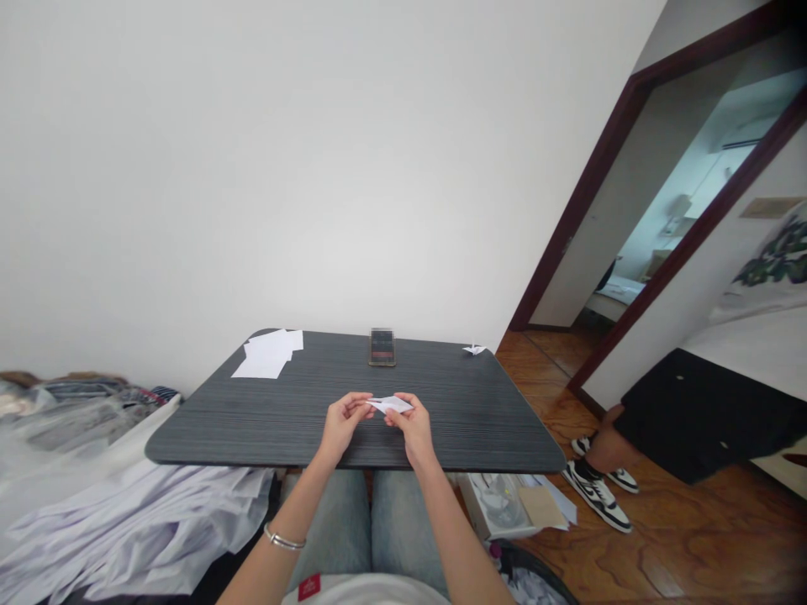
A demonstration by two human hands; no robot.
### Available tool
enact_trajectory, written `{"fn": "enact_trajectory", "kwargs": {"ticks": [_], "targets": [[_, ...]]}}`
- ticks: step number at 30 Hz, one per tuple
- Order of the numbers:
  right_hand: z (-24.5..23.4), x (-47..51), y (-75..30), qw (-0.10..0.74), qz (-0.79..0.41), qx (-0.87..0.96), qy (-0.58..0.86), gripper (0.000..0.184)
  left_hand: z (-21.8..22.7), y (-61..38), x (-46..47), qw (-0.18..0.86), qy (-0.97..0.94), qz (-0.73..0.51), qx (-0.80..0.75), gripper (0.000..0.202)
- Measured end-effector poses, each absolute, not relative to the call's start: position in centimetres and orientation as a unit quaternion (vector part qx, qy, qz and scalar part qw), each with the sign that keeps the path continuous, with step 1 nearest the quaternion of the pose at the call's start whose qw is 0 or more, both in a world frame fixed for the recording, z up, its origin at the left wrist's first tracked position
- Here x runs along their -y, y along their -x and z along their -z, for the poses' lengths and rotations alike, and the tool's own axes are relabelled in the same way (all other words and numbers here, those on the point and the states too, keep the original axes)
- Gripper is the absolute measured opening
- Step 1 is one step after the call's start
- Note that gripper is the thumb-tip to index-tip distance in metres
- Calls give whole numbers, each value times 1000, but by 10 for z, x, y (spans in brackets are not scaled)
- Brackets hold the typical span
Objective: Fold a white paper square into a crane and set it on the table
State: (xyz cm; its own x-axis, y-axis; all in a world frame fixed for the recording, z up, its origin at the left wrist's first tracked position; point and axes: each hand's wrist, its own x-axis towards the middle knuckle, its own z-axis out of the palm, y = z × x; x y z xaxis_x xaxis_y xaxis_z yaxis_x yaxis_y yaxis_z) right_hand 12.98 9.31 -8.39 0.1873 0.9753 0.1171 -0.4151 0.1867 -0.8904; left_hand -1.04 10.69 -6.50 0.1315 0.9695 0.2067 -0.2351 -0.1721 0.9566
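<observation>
The head camera sits above the person's own lap and looks forward and down, so the left hand [340,427] and right hand [414,430], pinching a folded paper [391,404], sit close in the lower middle. The dark table [252,420] runs away to the far white wall [315,168]. The wide view also takes in the doorway [661,218] at far right and the floor [693,546] at near right.

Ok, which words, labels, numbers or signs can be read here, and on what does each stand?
No text here is readable.
The phone on the table: screen too blurred to read.
The red tag on the white garment: pale mark, too small to read.
The tan plate on the right wall: blurred, unreadable.
The folded paper in the left hand and right hand: blank.
</observation>
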Motion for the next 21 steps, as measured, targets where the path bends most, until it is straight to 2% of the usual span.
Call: {"fn": "enact_trajectory", "kwargs": {"ticks": [8, 21], "targets": [[84, -92, -129, 671, -515, 379, 375, 38, 65, 15, -108, 481, -547, -576, -372, 18], [82, -92, -129, 668, -523, 376, 372, 39, 63, 16, -108, 445, -566, -583, -375, 19]]}}
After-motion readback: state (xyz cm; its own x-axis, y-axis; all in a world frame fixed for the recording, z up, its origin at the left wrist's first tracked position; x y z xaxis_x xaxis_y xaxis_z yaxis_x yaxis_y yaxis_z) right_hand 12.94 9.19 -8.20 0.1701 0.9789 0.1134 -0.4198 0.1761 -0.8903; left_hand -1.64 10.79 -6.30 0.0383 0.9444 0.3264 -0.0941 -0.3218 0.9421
